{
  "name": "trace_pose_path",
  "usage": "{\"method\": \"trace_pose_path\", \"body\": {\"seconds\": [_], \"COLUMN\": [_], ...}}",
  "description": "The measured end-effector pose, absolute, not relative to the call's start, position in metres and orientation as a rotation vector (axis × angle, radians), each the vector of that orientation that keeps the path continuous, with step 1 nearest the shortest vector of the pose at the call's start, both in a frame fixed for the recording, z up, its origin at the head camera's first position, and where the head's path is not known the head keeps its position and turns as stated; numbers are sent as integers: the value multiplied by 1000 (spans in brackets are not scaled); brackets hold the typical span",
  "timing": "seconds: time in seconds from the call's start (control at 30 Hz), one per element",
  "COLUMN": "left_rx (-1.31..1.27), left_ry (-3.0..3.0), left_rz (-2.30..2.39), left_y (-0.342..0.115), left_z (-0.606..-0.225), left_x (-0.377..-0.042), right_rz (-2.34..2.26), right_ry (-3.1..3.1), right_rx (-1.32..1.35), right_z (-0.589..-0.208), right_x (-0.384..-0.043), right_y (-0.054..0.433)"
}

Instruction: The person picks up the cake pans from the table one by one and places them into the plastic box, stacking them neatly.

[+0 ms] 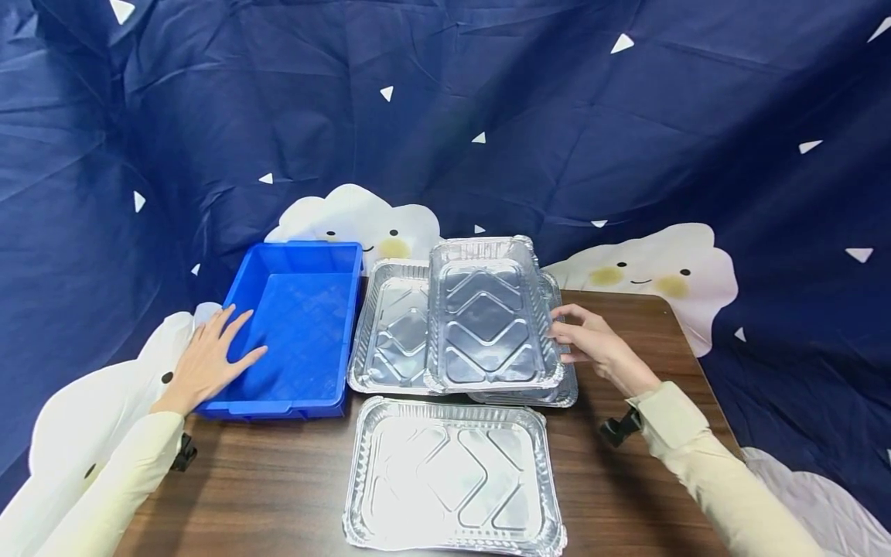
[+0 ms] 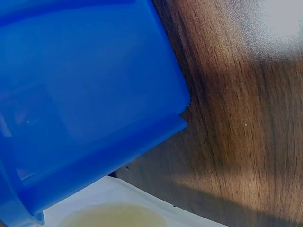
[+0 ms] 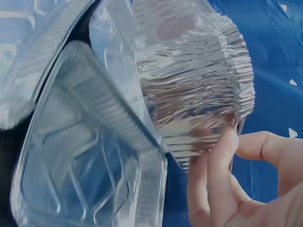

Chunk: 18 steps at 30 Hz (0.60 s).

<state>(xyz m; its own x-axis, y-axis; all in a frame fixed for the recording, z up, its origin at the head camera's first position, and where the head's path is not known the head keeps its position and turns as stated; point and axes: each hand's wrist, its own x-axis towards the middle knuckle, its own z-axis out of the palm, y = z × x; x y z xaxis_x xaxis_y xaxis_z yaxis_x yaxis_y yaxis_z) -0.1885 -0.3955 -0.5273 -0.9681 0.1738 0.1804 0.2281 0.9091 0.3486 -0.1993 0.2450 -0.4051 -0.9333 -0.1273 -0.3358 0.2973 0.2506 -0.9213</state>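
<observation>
Head view: left hand (image 1: 209,363) spread over the left wall of the blue bin (image 1: 299,333); right hand (image 1: 592,340) pinching the right edge of the upper foil tray (image 1: 487,325), located over two lower foil trays (image 1: 393,333) on the counter (image 1: 264,480). Left wrist view: bin corner only; hand not shown. Right wrist view: pinch at the tray rim confirmed. Probable step: separating the upper tray. Next move likely requires a steady, level lift

The foil trays (image 1: 452,480) have a shiny silver colour, with raised zigzag and diamond lines. The bin (image 1: 299,333) is bright blue. The tabletop (image 1: 619,487) shows brown wood grain. The curtain (image 1: 557,100) is dark blue, with white triangles (image 1: 622,43) and white clouds (image 1: 657,247) having yellow cheeks (image 1: 605,276). The sleeves (image 1: 724,487) are pale cream.
</observation>
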Motion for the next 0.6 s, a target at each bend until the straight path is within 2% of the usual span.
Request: {"method": "trace_pose_path", "body": {"seconds": [0.6], "left_rx": [-299], "left_ry": [-2922], "left_rz": [-562], "left_y": [-396], "left_z": [-527], "left_x": [-189], "right_rz": [-1721], "right_ry": [2159], "right_rx": [147], "right_z": [-409], "right_x": [-219], "right_y": [157]}}
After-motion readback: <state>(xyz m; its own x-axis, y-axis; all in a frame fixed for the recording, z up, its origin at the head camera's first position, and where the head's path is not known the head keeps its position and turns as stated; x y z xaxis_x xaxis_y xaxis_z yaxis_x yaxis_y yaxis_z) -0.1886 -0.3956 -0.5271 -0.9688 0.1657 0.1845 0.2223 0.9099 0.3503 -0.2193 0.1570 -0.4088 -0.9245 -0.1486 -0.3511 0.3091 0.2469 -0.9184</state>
